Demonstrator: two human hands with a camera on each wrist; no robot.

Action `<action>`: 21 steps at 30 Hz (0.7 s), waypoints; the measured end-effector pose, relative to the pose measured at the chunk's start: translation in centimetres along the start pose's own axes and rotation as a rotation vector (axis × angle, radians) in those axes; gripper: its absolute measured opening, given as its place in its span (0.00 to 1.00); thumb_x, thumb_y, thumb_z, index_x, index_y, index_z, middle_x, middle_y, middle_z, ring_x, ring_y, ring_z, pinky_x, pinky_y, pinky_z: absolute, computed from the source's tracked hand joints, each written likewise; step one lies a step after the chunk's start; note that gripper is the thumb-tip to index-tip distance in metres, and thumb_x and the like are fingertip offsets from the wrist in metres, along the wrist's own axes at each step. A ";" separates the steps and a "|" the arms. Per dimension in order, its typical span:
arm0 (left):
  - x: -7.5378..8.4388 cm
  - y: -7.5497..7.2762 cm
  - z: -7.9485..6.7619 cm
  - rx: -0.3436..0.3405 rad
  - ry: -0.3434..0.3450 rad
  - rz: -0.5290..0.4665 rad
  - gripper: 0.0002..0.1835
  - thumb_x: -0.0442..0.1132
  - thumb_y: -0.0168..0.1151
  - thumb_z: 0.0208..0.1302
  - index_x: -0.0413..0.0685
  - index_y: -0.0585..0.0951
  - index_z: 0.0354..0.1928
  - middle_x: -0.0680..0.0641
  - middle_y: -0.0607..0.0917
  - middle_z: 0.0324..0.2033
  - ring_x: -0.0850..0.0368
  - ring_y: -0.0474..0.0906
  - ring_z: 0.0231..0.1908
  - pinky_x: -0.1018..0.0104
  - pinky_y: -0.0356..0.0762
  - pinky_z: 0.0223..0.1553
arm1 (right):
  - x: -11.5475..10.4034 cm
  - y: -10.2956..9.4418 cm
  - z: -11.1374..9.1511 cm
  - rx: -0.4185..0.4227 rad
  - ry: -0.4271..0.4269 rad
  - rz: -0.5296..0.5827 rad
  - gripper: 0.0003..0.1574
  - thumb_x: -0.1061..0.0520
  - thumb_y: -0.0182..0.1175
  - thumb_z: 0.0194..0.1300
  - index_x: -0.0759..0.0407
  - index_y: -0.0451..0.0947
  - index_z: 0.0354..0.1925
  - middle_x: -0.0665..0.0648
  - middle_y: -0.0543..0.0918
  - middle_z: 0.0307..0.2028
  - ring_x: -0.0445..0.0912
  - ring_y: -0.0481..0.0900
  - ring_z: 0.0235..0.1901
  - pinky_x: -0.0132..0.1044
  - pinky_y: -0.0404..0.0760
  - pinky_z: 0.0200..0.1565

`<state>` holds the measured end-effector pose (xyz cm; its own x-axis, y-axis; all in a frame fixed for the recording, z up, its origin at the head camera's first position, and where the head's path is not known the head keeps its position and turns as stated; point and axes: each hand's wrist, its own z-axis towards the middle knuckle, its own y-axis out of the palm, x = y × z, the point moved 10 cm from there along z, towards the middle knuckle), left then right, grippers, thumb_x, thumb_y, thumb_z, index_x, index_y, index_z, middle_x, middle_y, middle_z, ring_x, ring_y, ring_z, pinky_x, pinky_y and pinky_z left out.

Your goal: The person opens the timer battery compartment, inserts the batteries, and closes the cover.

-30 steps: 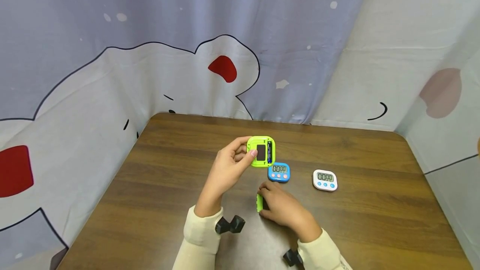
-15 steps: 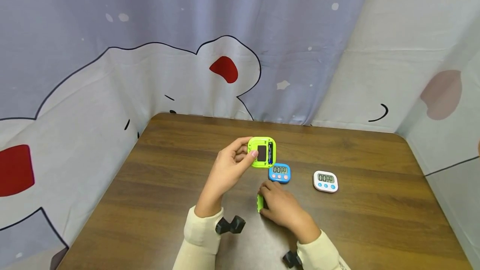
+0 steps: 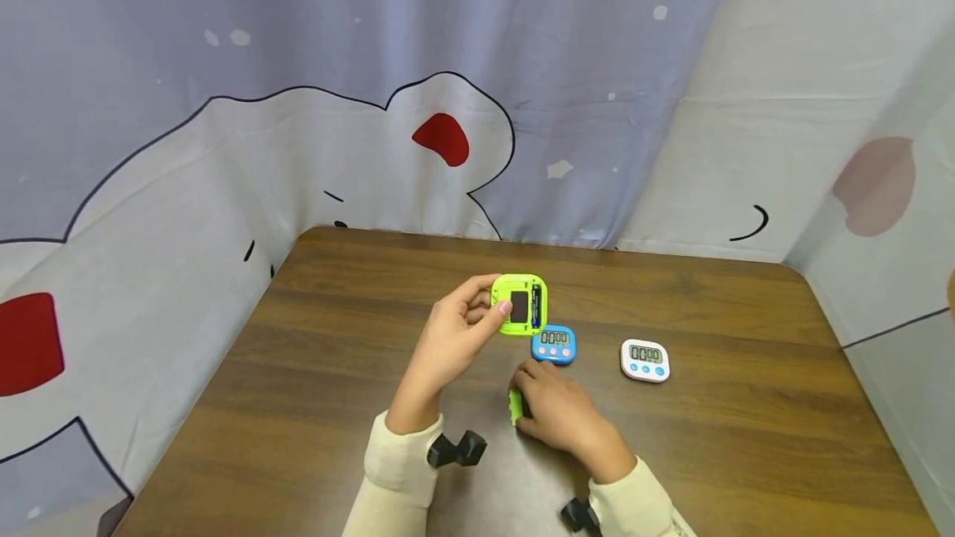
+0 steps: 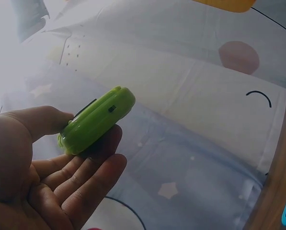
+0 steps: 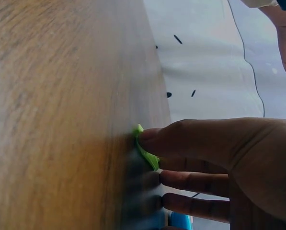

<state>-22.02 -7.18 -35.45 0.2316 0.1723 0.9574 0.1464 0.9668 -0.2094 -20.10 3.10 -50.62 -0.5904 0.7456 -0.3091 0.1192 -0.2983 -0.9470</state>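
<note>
My left hand (image 3: 448, 330) holds up a lime-green digital timer (image 3: 520, 307), thumb on its back and fingers behind it. The timer's back faces me with its battery compartment uncovered; a dark-blue battery (image 3: 535, 307) lies in the slot on the right, beside a black rectangle. In the left wrist view the timer (image 4: 99, 120) appears edge-on. Lower down, my right hand (image 3: 559, 408) pinches a thin green battery cover (image 3: 516, 407) right at the tabletop. The right wrist view has the thumb on the cover (image 5: 147, 151), which stands tilted; most of it is hidden in the head view.
On the wooden table (image 3: 336, 355), a blue timer (image 3: 554, 346) lies just beyond the right hand, partly overlapped by the green one. A white timer (image 3: 645, 361) lies farther right. Both read 00 00. A printed curtain (image 3: 336, 23) hangs behind the table.
</note>
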 end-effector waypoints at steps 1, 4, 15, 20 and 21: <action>0.0 0.0 0.0 0.001 0.000 0.000 0.18 0.35 0.60 0.69 0.38 0.76 0.58 0.42 0.84 0.36 0.55 0.84 0.36 0.70 0.80 0.35 | 0.0 0.1 0.0 -0.003 0.002 0.001 0.25 0.51 0.75 0.44 0.52 0.77 0.41 0.49 0.75 0.44 0.46 0.73 0.45 0.41 0.76 0.29; -0.1 0.0 0.0 0.004 0.001 -0.004 0.18 0.34 0.60 0.69 0.37 0.76 0.58 0.42 0.85 0.37 0.54 0.84 0.37 0.69 0.81 0.36 | 0.1 0.1 0.1 -0.010 0.002 0.008 0.25 0.51 0.75 0.44 0.52 0.77 0.40 0.49 0.74 0.44 0.46 0.72 0.44 0.41 0.75 0.29; -0.4 0.0 -0.1 0.003 0.001 0.004 0.18 0.35 0.60 0.69 0.38 0.76 0.58 0.43 0.84 0.36 0.54 0.84 0.36 0.70 0.80 0.35 | 0.0 0.3 0.0 -0.036 -0.019 0.069 0.26 0.55 0.73 0.43 0.52 0.72 0.41 0.45 0.68 0.36 0.44 0.67 0.37 0.36 0.71 0.30; -0.3 0.0 -0.1 0.005 0.011 -0.002 0.18 0.34 0.60 0.69 0.38 0.76 0.58 0.43 0.84 0.36 0.55 0.84 0.36 0.70 0.80 0.35 | -0.2 0.3 -0.1 -0.036 -0.050 0.123 0.26 0.59 0.72 0.46 0.55 0.71 0.43 0.46 0.68 0.34 0.42 0.68 0.34 0.38 0.73 0.36; -0.3 0.0 -0.1 0.006 0.013 -0.002 0.18 0.34 0.60 0.69 0.38 0.76 0.58 0.43 0.85 0.36 0.55 0.84 0.36 0.70 0.80 0.35 | -0.2 0.3 -0.1 -0.039 -0.053 0.136 0.25 0.60 0.72 0.47 0.55 0.71 0.43 0.45 0.69 0.33 0.42 0.68 0.34 0.38 0.73 0.36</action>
<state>-22.03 -7.24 -35.71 0.2436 0.1679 0.9552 0.1407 0.9684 -0.2061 -19.85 2.95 -50.82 -0.6076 0.6674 -0.4306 0.2309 -0.3703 -0.8998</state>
